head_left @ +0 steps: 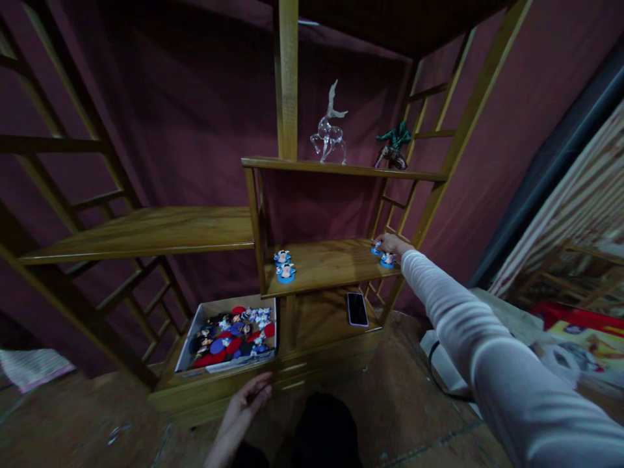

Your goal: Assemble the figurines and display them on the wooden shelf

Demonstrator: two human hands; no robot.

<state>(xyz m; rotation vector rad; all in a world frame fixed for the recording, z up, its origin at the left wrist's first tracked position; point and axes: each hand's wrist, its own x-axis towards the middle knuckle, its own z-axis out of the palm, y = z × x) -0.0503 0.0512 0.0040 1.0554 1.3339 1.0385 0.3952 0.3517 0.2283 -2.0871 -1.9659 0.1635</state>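
Note:
At the right end of the middle shelf (331,265), my right hand (390,243) is closed on a small blue-and-white figurine (376,248) that sits at the back. A matching figurine (388,260) stands just in front of it, close to my wrist. Two more of the same kind, a rear figurine (281,256) and a front figurine (285,273), stand one before the other at the shelf's left end. My left hand (251,398) hangs low in front of the cabinet, fingers loosely curled but apart, holding nothing.
A white box (188,348) full of small red, blue and white figures rests on the bottom ledge. A phone (357,309) lies on the lower shelf. Above are a clear deer figurine (329,135) and a green figure (394,145). Bags (575,354) sit at right.

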